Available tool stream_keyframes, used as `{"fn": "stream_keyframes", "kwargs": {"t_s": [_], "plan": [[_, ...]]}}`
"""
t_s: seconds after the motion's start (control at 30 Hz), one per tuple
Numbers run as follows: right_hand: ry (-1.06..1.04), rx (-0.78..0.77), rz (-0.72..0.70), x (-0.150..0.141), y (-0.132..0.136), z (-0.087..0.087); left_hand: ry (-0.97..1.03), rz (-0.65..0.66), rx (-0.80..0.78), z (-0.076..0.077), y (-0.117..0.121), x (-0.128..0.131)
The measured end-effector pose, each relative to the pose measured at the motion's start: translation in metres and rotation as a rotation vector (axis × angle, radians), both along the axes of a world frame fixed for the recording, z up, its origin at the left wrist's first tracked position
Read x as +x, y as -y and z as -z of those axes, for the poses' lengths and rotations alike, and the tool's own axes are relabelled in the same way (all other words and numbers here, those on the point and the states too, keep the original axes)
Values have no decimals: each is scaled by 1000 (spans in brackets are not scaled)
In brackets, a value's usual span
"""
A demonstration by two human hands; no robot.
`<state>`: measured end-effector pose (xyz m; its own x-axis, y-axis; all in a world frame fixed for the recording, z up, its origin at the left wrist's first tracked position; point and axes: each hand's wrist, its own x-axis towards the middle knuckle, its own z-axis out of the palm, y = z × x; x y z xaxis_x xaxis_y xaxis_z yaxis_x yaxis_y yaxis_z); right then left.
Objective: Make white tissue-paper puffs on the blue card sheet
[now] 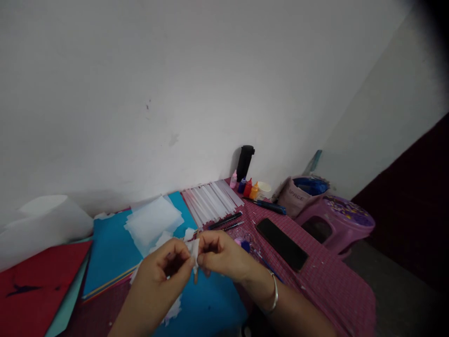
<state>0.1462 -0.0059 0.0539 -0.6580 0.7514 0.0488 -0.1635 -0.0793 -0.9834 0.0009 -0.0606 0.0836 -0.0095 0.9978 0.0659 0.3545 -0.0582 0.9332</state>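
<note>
Near the middle of the view, a small piece of white tissue paper (192, 250) is pinched between my two hands. My left hand (168, 267) grips its left side between thumb and fingers. Thumb and fingertips of my right hand (222, 255) hold the paper's right edge, and a silvery bangle (275, 292) circles that wrist. Below the paper a short tan stick end (195, 279) sticks out; how it is joined to the paper is hidden. Torn white tissue sheets (154, 222) lie behind my left hand on a blue sheet (112, 252).
White strips (212, 201) lie at the back, near small paint bottles (248, 188) and a black flask (244, 163). A phone (281, 243) and a blue-black cutter (270, 206) lie rightward. A white roll (49, 220) and red sheet (42, 285) are leftward; a pink stool (336, 224) stands right.
</note>
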Motion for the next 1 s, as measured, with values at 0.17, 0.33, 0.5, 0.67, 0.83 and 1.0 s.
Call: {"fn": "stream_keyframes", "kwargs": {"t_s": [0.17, 0.33, 0.5, 0.67, 0.83, 1.0], "plan": [[-12, 72, 77, 1, -1, 1, -204, 33, 72, 5, 4, -1], [96, 225, 120, 5, 1, -2, -344, 18, 118, 5, 4, -1], [214, 370, 92, 8, 3, -7, -445, 51, 230, 14, 2, -2], [161, 235, -14, 7, -1, -4, -406, 31, 255, 20, 1, -1], [49, 65, -95, 7, -2, -1, -207, 76, 102, 12, 0, -2], [113, 147, -26, 9, 2, -9, -173, 45, 97, 12, -1, -2]]}}
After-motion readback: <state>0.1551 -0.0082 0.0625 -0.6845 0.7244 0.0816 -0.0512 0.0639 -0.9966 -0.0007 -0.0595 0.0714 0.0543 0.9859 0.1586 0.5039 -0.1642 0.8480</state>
